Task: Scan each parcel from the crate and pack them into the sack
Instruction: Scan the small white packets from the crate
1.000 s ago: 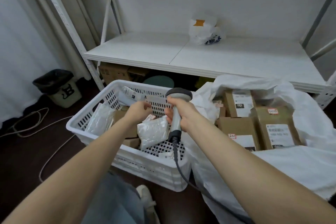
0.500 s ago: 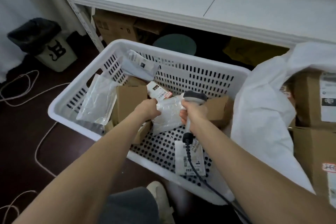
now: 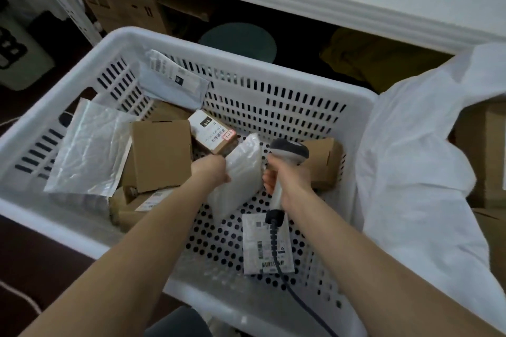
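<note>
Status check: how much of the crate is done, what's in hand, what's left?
Done: brown boxes show inside the white sack. In hand: the left hand grips a white padded mailer in the crate; the right hand holds the scanner beside it, scan apparently pending. Remaining: several cardboard boxes, a clear bubble mailer, a grey mailer and a flat labelled parcel.
</note>
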